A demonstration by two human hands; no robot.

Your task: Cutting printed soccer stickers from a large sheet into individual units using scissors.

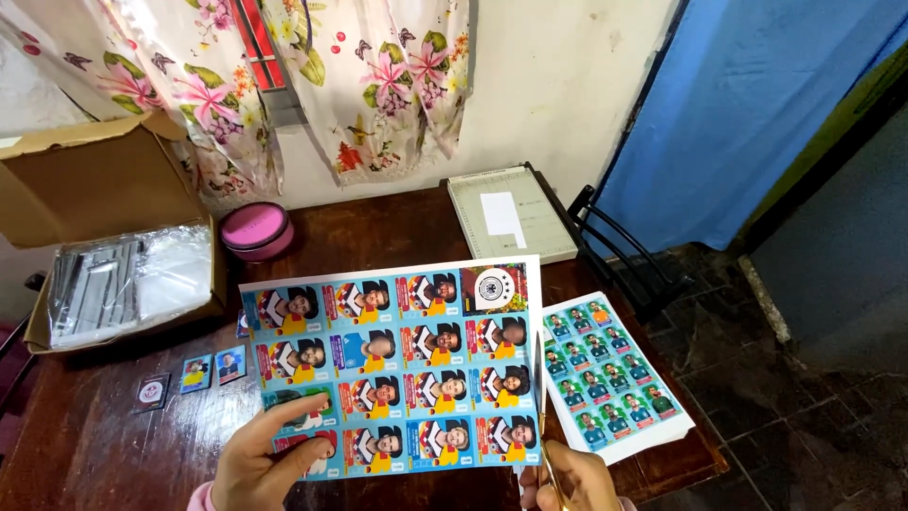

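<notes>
My left hand pinches the lower left corner of a printed sheet of blue portrait cards, held flat above the dark wooden table. My right hand grips a pair of scissors whose blades run up along the sheet's white right margin. A stack of similar sheets with green-shirted portraits lies to the right of the held sheet, near the table's right edge.
An open cardboard box with plastic-wrapped packs sits at the left. A pink round tin stands behind the sheet, a paper trimmer at the back right. Three small cut cards lie left. A black chair stands beside the table.
</notes>
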